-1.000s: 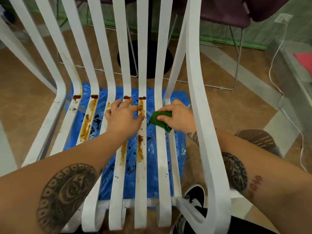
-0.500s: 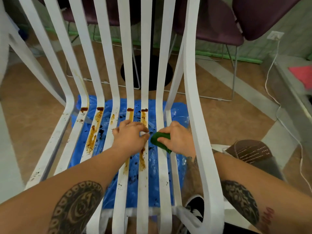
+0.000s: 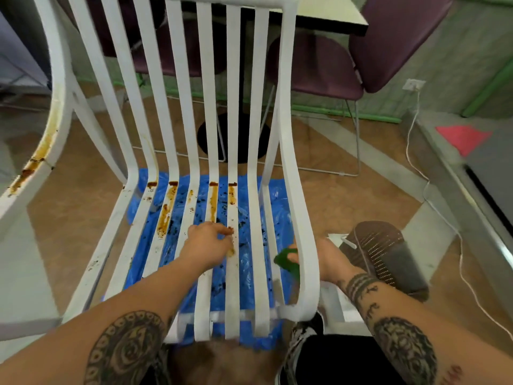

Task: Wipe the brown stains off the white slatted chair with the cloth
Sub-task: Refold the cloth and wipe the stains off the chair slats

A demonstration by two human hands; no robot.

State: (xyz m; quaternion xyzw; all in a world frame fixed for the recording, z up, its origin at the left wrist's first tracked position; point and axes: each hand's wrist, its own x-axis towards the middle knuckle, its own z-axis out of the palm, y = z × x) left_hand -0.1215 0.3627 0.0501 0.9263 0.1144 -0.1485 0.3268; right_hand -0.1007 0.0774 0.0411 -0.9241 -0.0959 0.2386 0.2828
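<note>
The white slatted chair (image 3: 258,151) stands in front of me, seat slats running toward me. Brown stains (image 3: 213,201) streak several slats near the bend of the backrest, and more run down the left armrest (image 3: 41,151). My left hand (image 3: 206,245) rests on the middle seat slats, fingers curled over a stained slat. My right hand (image 3: 324,257) holds a green cloth (image 3: 287,262) at the seat's right edge, partly hidden behind the chair's right frame.
A blue plastic sheet (image 3: 247,245) with dark spatter lies on the floor under the seat. Purple chairs (image 3: 319,68) and a table with a black round base (image 3: 236,140) stand behind. A brown slotted bin (image 3: 383,254) sits at right, a white cable (image 3: 433,195) trails along the floor.
The view has pulled back and up, showing the whole backrest. My right hand with the cloth has moved right and toward me, from the seat slats to behind the right frame. My left hand stays on the slats.
</note>
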